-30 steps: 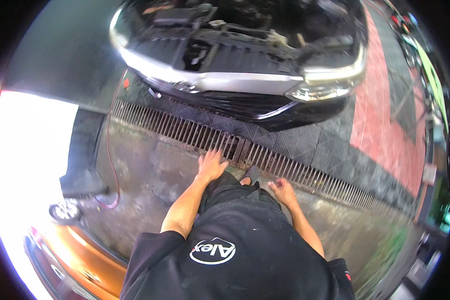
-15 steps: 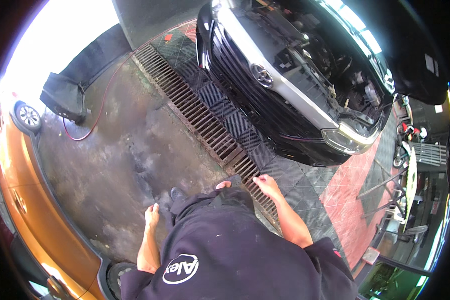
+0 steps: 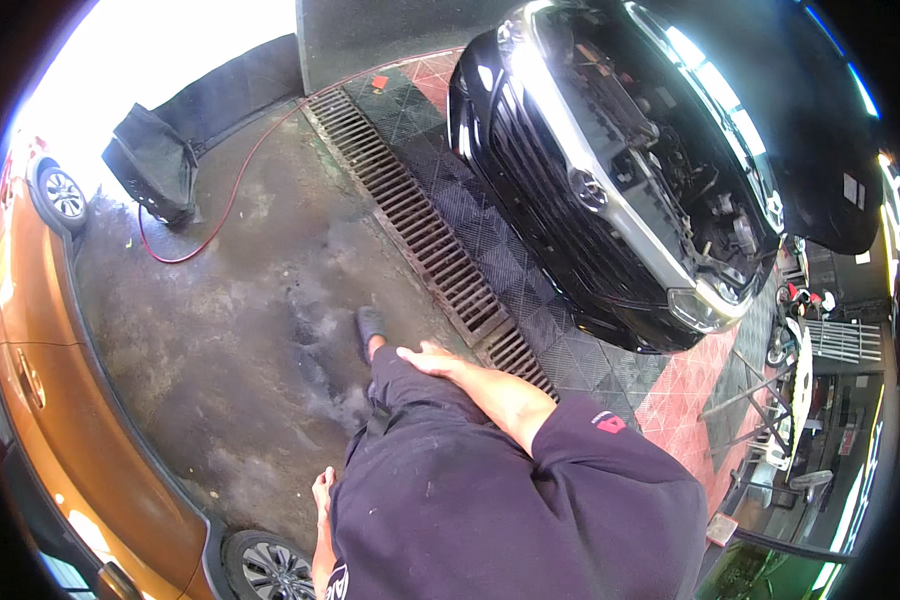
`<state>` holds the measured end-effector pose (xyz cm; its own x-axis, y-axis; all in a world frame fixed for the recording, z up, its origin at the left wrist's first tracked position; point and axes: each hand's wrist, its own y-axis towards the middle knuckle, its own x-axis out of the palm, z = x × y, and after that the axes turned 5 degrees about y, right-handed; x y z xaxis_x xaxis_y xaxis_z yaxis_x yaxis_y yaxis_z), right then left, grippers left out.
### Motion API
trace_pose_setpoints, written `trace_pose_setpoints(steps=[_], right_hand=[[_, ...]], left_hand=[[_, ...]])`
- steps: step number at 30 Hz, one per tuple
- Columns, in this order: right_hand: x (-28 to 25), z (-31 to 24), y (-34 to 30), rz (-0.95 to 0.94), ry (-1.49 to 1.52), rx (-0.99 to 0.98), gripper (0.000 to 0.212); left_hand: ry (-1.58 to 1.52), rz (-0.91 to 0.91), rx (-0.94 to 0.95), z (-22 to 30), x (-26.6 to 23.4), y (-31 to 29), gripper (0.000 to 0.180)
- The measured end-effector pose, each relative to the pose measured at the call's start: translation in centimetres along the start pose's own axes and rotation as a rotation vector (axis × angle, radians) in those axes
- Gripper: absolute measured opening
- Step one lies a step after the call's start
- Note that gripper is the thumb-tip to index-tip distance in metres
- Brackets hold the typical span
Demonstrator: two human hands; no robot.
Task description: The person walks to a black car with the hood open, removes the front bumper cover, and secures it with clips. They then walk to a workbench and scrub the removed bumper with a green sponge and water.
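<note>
My right hand [image 3: 432, 359] swings across the front of my dark trousers, near my thigh, its fingers loosely apart and nothing in them. Low at my left side hangs my left hand [image 3: 323, 490], partly cut off from sight by my dark shirt. Its fingers are loosely bent, and no object shows in them. Neither hand touches a car. One dark shoe [image 3: 371, 325] is stretched forward on the stained concrete floor [image 3: 240, 330]. Nearest to my right hand is the rusty floor grate [image 3: 420, 225].
A black car [image 3: 540, 190] with its hood raised stands at the right on dark and red floor tiles [image 3: 670, 385]. An orange car [image 3: 100, 430] fills the left. A red hose [image 3: 232, 205] curves over the concrete beside a black plastic part [image 3: 155, 165]. Metal stands [image 3: 755, 400] are far right.
My right hand has swung left from over the grate to before my thigh. My left hand has dropped back beside my body. One foot has come forward, and the view has shifted.
</note>
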<state>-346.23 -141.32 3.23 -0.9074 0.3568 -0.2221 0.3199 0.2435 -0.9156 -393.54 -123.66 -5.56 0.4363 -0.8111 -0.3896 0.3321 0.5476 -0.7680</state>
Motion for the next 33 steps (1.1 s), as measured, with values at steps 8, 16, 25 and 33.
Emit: trace_pose_setpoints(steps=[8,16,25,33], right_hand=[[6.9,-20.3,9.4,-0.243,-0.401,-0.153,0.102],[11.6,-34.3,15.9,-0.291,-0.61,-0.24,0.086],[17.4,-44.0,17.7,-0.103,-0.35,-0.218,0.08],[29.8,-54.7,7.8,0.053,-0.084,0.107,0.09]], left_hand=[[-0.218,0.132,0.039,-1.8,-14.0,11.1,0.059],[0.043,0.09,-0.195,6.8,-33.1,15.5,0.059],[0.184,-0.043,-0.091,14.8,-47.1,30.3,0.059],[0.543,-0.145,0.168,17.0,-68.0,47.3,0.06]])
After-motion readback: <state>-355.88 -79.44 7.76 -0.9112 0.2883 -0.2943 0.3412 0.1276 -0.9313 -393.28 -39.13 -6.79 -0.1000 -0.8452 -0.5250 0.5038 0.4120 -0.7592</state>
